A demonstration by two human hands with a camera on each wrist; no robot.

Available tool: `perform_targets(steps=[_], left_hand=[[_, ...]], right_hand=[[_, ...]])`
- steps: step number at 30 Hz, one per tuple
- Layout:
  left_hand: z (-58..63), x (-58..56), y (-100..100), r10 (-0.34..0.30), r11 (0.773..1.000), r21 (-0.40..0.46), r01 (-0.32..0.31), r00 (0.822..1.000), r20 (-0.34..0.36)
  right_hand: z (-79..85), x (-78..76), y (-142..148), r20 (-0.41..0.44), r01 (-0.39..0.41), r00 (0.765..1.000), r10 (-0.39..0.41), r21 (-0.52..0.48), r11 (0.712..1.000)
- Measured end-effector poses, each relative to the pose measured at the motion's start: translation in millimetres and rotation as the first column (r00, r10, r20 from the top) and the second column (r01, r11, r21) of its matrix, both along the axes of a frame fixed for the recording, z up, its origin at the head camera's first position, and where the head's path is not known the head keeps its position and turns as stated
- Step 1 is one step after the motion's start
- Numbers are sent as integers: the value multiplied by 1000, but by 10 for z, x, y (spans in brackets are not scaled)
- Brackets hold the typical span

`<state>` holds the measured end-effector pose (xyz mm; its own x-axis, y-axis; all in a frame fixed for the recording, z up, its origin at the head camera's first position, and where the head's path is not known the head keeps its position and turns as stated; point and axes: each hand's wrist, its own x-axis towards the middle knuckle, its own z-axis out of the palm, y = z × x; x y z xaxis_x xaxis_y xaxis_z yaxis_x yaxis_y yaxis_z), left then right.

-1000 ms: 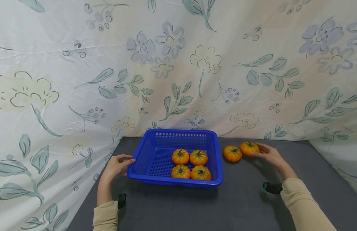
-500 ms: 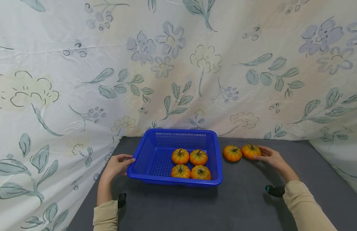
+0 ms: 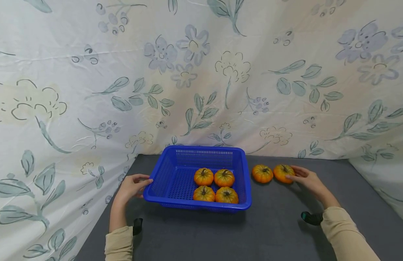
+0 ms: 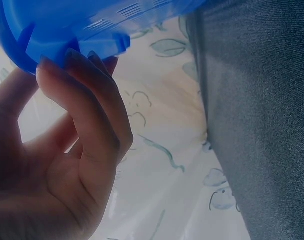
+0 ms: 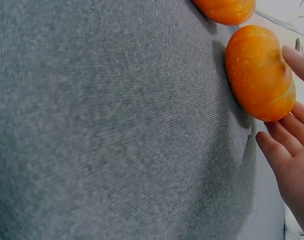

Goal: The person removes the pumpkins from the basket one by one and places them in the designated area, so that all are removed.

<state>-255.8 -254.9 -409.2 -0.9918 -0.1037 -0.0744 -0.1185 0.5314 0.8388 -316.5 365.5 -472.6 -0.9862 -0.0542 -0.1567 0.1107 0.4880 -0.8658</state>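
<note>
My left hand [image 3: 133, 188] pinches the left rim of a blue plastic basket [image 3: 197, 205], thumb on top and fingers below. The left wrist view shows those fingers curled up against the blue rim [image 4: 29, 62]. Several small orange pumpkins [image 3: 203, 177] sit in the basket's right half. To the right of the basket, my right hand [image 3: 309, 180] holds another small pumpkin [image 3: 283, 173] at its right side, between thumb and fingers. In the right wrist view this pumpkin [image 5: 257, 75] is at the tabletop, thumb near its stem. One more pumpkin [image 3: 262, 174] lies between it and the basket.
A dark grey cloth-covered table [image 3: 201, 239] lies under everything. A floral curtain [image 3: 201, 72] hangs behind and along both sides of it. Dark wrist-worn devices [image 3: 312, 218] stick out by both sleeves.
My right hand has shifted slightly right and toward me, and the pumpkin in it has come down beside the other one. My left hand and the basket have stayed put.
</note>
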Motion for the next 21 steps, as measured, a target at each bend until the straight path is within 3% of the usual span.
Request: perform_targets(steps=[14, 21], left_hand=[[8, 3, 5, 10, 1000, -4, -10, 1000, 11], [9, -1, 9, 13, 1000, -5, -13, 1000, 13]], right_hand=[[214, -76, -131, -40, 52, 998, -50, 43, 998], [322, -146, -217, -82, 26, 996, -22, 50, 998]])
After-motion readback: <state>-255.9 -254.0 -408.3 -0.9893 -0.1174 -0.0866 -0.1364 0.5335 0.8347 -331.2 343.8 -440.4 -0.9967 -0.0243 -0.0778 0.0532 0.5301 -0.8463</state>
